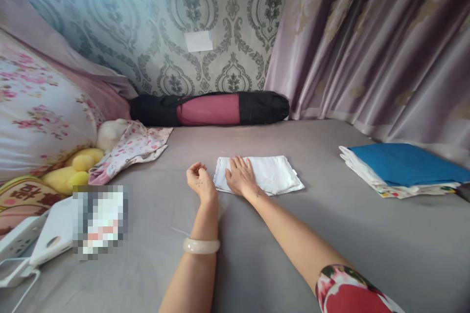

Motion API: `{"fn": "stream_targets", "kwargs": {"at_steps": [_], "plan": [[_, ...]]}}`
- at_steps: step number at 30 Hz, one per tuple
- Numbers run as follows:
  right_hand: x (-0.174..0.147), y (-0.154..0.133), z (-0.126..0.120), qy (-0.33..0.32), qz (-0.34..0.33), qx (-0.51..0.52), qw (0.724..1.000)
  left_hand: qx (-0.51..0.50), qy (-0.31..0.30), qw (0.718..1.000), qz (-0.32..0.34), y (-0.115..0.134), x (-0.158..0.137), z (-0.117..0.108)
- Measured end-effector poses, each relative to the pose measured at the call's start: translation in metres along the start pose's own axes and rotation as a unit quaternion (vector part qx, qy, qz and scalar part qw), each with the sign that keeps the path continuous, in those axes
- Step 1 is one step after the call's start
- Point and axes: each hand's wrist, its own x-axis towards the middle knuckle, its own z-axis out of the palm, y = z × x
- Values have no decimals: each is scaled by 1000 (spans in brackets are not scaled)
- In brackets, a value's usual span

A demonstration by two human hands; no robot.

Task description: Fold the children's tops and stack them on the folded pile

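A white folded cloth [273, 174] lies flat on the grey bed sheet in front of me, its left edge slightly ruffled. My right hand [240, 176] rests palm down on its left part, fingers stretched out and a little spread. Just left of the cloth, my left hand [200, 180] is curled into a loose fist with the thumb near the fingers, and I see nothing in it. A pale bangle [201, 246] sits on the left forearm. What the cloth is when unfolded cannot be made out.
Folded fabrics with a blue one [411, 164] on top lie at right. A black and pink roll bag [208, 109] lies along the wall. On the left are a floral pillow [40, 112], yellow plush toy [69, 176], patterned cloth [135, 149], white device [58, 227] and power strip [20, 238].
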Motion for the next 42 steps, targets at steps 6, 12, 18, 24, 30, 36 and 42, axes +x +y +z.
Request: {"fn": "stream_targets", "kwargs": {"at_steps": [6, 12, 18, 24, 30, 36, 42], "plan": [[-1, 2, -3, -4, -6, -2, 1000, -18, -5, 1000, -11, 3, -2, 1], [-9, 15, -10, 37, 2, -11, 999, -5, -16, 1000, -11, 3, -5, 1], [-12, 25, -8, 36, -12, -12, 999, 8, -25, 1000, 2, 1, -5, 1], [-11, 23, -5, 42, -5, -15, 999, 27, -38, 999, 20, -2, -5, 0], [-12, 26, -13, 17, -13, 2, 1000, 36, -59, 997, 22, -2, -7, 1], [-15, 45, -26, 25, 6, -16, 1000, 50, -90, 993, 50, -3, -11, 2], [-19, 55, -22, 30, 24, -47, 998, 73, -107, 990, 57, -3, -12, 2]]}}
